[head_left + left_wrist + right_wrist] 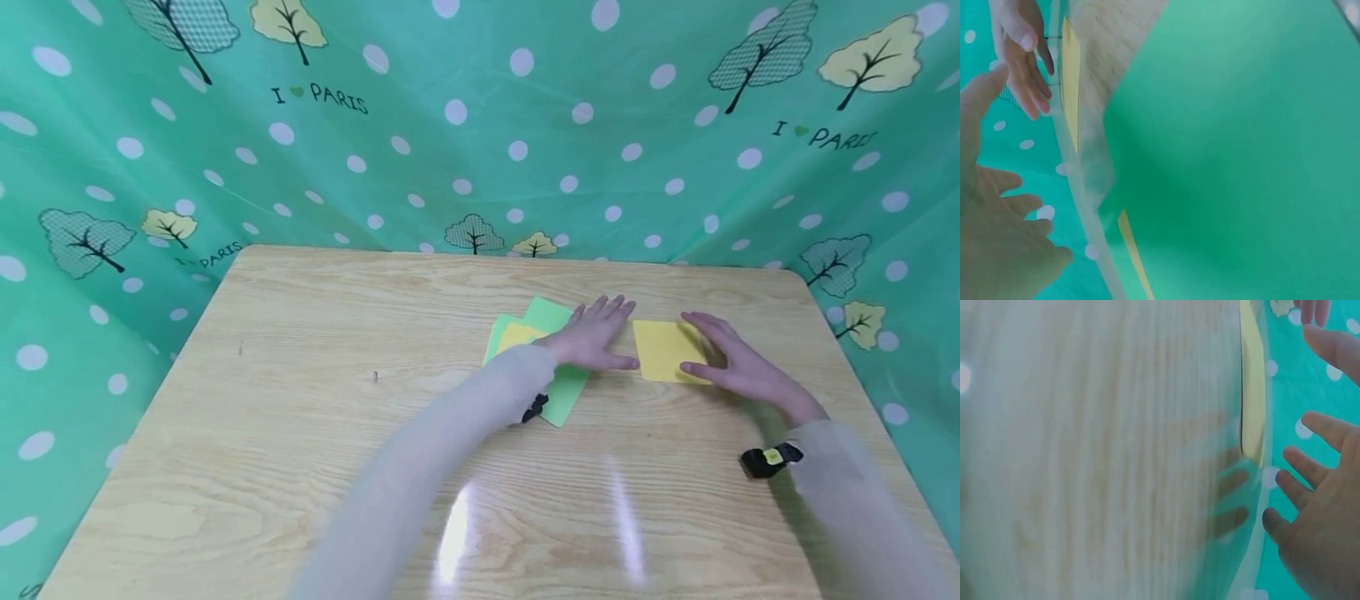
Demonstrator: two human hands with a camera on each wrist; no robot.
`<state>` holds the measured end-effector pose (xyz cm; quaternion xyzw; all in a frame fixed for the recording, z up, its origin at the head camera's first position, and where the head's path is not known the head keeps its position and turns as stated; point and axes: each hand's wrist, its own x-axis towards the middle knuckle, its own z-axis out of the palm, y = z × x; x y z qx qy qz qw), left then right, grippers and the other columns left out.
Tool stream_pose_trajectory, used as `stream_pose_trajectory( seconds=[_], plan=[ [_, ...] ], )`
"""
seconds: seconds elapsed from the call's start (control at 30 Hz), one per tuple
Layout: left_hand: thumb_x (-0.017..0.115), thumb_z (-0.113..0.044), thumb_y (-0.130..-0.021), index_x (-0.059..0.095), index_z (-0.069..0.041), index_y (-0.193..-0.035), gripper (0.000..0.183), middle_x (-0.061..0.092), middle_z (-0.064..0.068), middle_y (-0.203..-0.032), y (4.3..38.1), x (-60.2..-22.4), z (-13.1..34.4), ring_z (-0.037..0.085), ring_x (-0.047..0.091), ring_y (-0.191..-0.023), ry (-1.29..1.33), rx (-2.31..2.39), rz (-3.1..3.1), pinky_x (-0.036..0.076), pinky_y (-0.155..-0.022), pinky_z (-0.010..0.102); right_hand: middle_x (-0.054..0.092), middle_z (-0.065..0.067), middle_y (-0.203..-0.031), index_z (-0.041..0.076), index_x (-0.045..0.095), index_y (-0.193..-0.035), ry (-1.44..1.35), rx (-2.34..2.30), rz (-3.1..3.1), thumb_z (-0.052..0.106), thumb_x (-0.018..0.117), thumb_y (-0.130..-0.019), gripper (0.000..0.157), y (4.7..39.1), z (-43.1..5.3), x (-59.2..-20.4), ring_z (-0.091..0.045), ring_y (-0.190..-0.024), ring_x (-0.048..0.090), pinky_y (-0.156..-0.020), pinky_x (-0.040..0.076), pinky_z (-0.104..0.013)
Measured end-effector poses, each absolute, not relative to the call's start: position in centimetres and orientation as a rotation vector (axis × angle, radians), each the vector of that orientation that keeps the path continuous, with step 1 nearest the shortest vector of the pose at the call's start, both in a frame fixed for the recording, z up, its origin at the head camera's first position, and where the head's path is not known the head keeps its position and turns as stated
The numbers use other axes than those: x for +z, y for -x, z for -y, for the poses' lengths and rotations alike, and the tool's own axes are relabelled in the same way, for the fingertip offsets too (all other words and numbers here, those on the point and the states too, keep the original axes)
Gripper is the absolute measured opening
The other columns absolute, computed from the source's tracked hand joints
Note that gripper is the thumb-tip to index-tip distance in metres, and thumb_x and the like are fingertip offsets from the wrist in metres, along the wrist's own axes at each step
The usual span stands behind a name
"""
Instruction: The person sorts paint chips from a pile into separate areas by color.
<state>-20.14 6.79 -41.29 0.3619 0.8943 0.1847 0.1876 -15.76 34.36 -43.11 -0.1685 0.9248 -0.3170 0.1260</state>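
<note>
Yellow card (660,352) | left fingers (1021,204) spread, empty | right fingers (1307,466) spread, empty | contact unclear

- Before you lies a wooden tabletop (300,442), pale with visible grain.
- Toward your left on it, you can see two small dark marks (376,377).
- Nearer you, two streaks of glare (453,533) shine on the wood.
- Behind the table and along both its sides, you have a green cloth (420,83) with pale dots (521,62), grey and yellow printed trees (474,233), and "PARIS" lettering (339,98).
</note>
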Motion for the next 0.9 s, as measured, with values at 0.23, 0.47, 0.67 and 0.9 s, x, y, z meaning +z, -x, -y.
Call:
stream_pose_trajectory(
  seconds=[0.23,0.47,0.67,0.9],
  plan=[
    [0.059,-0.053,-0.091,0.01,-0.009,-0.156,0.092,0.006,0.016,-0.16,20.1,-41.1,-4.3,0.031,0.003,-0.146,-1.063,0.523,-2.504,0.006,-0.117,0.042,0.014,-0.03,-0.152,0.007,0.022,-0.153,0.572,-1.001,-2.705,0.017,0.072,-0.087,0.083,15.2,-33.2,-43.0,-0.054,-0.136,0.012,-0.097,0.014,-0.078],
    [0.061,-0.05,-0.091,0.011,-0.011,-0.156,0.091,0.007,0.015,-0.16,19.7,-41.9,-1.6,0.031,0.003,-0.146,-1.115,0.535,-2.463,0.004,-0.117,0.038,0.017,-0.03,-0.151,0.007,0.026,-0.152,0.665,-1.06,-2.672,0.012,0.073,-0.085,0.082,14.5,-32.0,-42.8,-0.054,-0.135,0.015,-0.096,0.016,-0.078],
    [0.061,-0.05,-0.091,0.01,-0.012,-0.156,0.091,0.005,0.012,-0.161,18.7,-42.3,0.5,0.027,-0.001,-0.146,-1.117,0.507,-2.437,0.001,-0.117,0.039,0.018,-0.028,-0.152,0.009,0.025,-0.152,0.726,-1.08,-2.651,0.011,0.072,-0.086,0.081,14.2,-31.1,-42.9,-0.053,-0.136,0.015,-0.096,0.015,-0.079],
    [0.062,-0.051,-0.09,0.012,-0.012,-0.156,0.091,0.005,0.014,-0.16,18.1,-42.9,3.0,0.03,-0.001,-0.146,-1.104,0.478,-2.478,0.001,-0.116,0.044,0.017,-0.025,-0.153,0.011,0.024,-0.153,0.746,-1.093,-2.614,0.014,0.069,-0.09,0.078,14.0,-30.0,-43.2,-0.05,-0.136,0.015,-0.099,0.018,-0.074]
  ],
)
